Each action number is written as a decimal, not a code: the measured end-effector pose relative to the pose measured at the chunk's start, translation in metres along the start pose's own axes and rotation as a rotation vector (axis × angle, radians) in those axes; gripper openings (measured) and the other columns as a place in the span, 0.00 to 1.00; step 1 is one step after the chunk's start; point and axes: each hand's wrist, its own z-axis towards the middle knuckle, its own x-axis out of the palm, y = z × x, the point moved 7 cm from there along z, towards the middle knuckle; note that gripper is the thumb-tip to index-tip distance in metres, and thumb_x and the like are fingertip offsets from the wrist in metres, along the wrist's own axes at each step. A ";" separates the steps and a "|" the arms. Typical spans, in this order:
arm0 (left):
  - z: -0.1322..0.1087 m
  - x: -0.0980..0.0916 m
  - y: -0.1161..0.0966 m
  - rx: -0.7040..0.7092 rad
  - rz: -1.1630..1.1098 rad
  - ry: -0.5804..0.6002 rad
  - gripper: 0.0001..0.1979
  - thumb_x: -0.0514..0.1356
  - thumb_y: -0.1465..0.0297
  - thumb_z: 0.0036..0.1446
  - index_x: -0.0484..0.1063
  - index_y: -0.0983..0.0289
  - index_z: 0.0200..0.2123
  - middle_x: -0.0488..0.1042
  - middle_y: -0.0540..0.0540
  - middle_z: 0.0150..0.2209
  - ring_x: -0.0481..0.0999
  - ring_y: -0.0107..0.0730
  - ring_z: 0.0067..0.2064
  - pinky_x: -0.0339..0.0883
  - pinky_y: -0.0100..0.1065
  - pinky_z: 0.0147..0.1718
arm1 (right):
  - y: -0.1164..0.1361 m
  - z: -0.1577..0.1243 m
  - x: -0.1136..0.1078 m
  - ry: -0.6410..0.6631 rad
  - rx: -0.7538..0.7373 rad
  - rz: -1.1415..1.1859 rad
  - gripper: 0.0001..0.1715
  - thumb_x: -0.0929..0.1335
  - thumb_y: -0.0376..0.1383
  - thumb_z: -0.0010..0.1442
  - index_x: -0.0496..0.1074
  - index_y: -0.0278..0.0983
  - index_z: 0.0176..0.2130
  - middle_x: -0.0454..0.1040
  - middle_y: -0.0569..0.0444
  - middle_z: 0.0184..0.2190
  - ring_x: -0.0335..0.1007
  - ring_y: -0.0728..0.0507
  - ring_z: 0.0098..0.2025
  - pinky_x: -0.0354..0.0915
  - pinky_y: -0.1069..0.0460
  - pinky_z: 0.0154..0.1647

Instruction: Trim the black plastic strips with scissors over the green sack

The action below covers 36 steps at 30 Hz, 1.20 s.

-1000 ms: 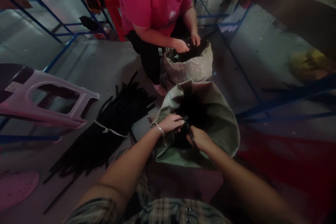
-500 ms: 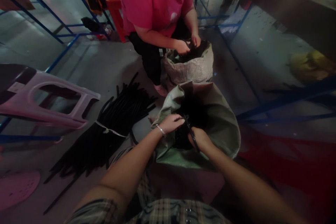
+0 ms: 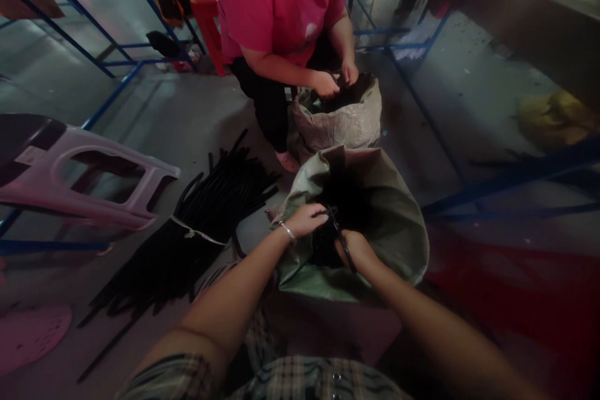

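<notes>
My left hand [image 3: 304,220], with a metal bangle [image 3: 287,232] on its wrist, grips black strips [image 3: 328,244] at the mouth of a grey-green woven sack [image 3: 394,231]. My right hand [image 3: 357,250] is shut on dark scissors [image 3: 344,247] just beside it, over the same strips. The inside of the sack is too dark to make out. To the left of the sack, a large bundle of black rubber strips [image 3: 197,212] lies on the floor, tied with white string [image 3: 194,231].
Across from me, a person in a pink T-shirt [image 3: 276,6] has both hands in a grey woven sack [image 3: 347,125]. A pink plastic stool [image 3: 79,181] lies on its side at left. Blue metal frames [image 3: 510,190] stand around. A yellow bag [image 3: 555,119] lies at right.
</notes>
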 end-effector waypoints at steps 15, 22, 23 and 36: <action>0.001 0.002 -0.001 0.003 0.112 0.004 0.11 0.52 0.67 0.54 0.72 0.66 0.33 0.68 0.49 0.26 0.65 0.27 0.31 0.59 0.26 0.31 | -0.005 -0.001 0.012 0.025 0.027 0.101 0.10 0.62 0.35 0.53 0.65 0.35 0.23 0.67 0.55 0.20 0.60 0.51 0.22 0.51 0.57 0.23; -0.003 0.013 -0.008 0.078 0.229 0.091 0.10 0.52 0.68 0.55 0.71 0.65 0.32 0.70 0.50 0.28 0.66 0.28 0.32 0.59 0.27 0.32 | -0.004 0.000 0.010 0.068 -0.013 0.038 0.07 0.64 0.35 0.55 0.68 0.34 0.34 0.73 0.50 0.30 0.66 0.47 0.29 0.56 0.55 0.29; -0.003 0.015 -0.009 0.085 0.238 0.101 0.10 0.52 0.67 0.55 0.71 0.65 0.31 0.70 0.50 0.28 0.67 0.28 0.32 0.59 0.27 0.32 | -0.004 0.000 0.009 0.080 -0.002 0.031 0.08 0.64 0.35 0.55 0.69 0.34 0.35 0.73 0.49 0.31 0.66 0.47 0.30 0.56 0.54 0.30; 0.000 0.015 0.012 -0.076 0.067 0.146 0.13 0.51 0.64 0.55 0.71 0.66 0.30 0.67 0.49 0.22 0.64 0.25 0.25 0.57 0.26 0.25 | 0.001 -0.004 0.005 0.067 0.016 -0.028 0.08 0.63 0.34 0.55 0.67 0.34 0.26 0.71 0.52 0.24 0.62 0.50 0.24 0.51 0.56 0.25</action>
